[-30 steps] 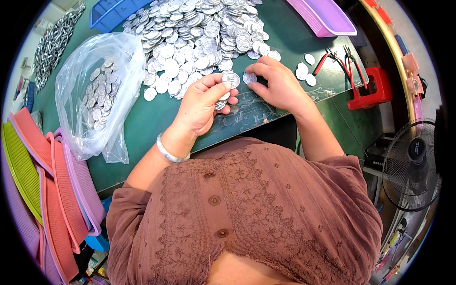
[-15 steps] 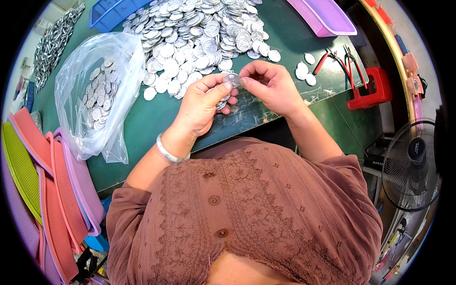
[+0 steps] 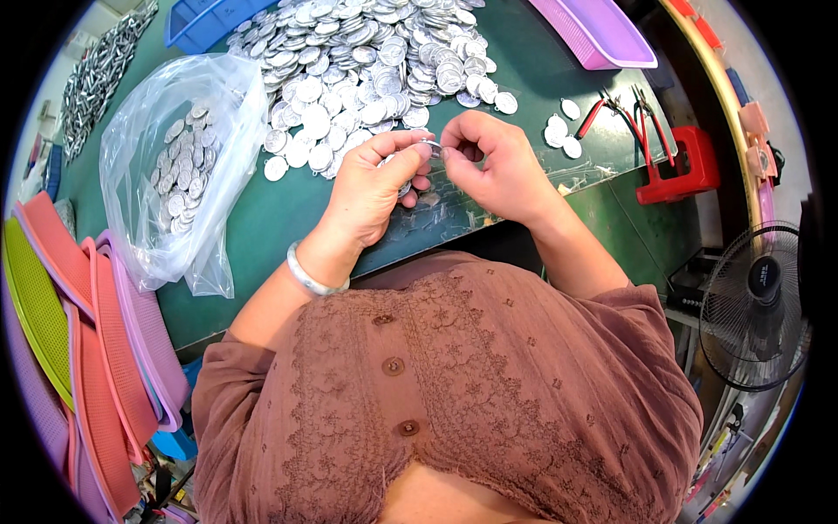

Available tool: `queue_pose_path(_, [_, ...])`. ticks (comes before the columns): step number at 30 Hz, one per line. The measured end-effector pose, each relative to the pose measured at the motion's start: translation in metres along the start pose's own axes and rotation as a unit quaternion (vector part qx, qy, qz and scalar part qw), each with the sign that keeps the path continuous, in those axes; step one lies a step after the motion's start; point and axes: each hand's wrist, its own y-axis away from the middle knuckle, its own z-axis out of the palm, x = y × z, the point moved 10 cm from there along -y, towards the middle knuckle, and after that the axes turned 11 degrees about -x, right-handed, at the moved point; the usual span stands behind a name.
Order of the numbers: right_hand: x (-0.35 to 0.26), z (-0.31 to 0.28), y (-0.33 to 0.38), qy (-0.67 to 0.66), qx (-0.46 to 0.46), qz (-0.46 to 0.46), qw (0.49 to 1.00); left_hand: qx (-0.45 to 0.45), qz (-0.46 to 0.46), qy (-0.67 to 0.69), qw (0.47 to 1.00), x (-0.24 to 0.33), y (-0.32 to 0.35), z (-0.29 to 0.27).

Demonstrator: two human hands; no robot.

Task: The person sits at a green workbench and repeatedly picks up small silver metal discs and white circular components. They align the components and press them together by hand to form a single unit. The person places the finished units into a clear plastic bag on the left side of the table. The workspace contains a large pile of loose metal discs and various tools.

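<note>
Between my two hands, over the near edge of the green table, a round silver medallion (image 3: 429,143) is tipped so that it shows nearly edge-on. My left hand (image 3: 377,182) pinches it by thumb and forefinger, while more medallions sit partly hidden in the curled lower fingers. At its other side my right hand (image 3: 493,162) has thumb and forefinger pressed together at the medallion's rim. Just beyond my hands spreads a big heap of silver medallions (image 3: 367,65). To the left stands an open clear plastic bag (image 3: 236,188) with similar medallions inside.
Several loose medallions (image 3: 556,133) lie right of my hands, beside red-handled pliers (image 3: 635,127) and a red clamp-like tool (image 3: 690,166). Blue (image 3: 205,26) and purple (image 3: 594,39) bins stand at the back. Stacked coloured baskets (image 3: 105,341) crowd the left; a black fan (image 3: 755,301) stands right.
The medallion between my hands has turned from face-up to nearly edge-on. My right fingers have curled in closer around its rim; my left hand has barely moved.
</note>
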Motion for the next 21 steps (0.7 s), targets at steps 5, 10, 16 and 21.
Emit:
queue_pose_path(5, [-0.010, -0.002, 0.001, 0.055, 0.025, -0.039, 0.997, -0.009, 0.012, -0.016, 1.000, 0.003, 0.000, 0.003])
queue_pose_path(10, [-0.031, -0.001, 0.002, 0.168, 0.037, -0.119, 0.978, -0.022, 0.018, -0.016, 0.999, 0.003, 0.000, 0.004])
queue_pose_path(16, [-0.042, 0.000, 0.005, 0.238, 0.060, -0.169, 0.955, -0.029, 0.019, -0.019, 0.999, 0.005, 0.001, 0.008])
queue_pose_path(21, [-0.044, 0.003, 0.008, 0.265, 0.058, -0.187, 0.944, -0.038, 0.024, -0.016, 0.999, 0.004, 0.001, 0.009])
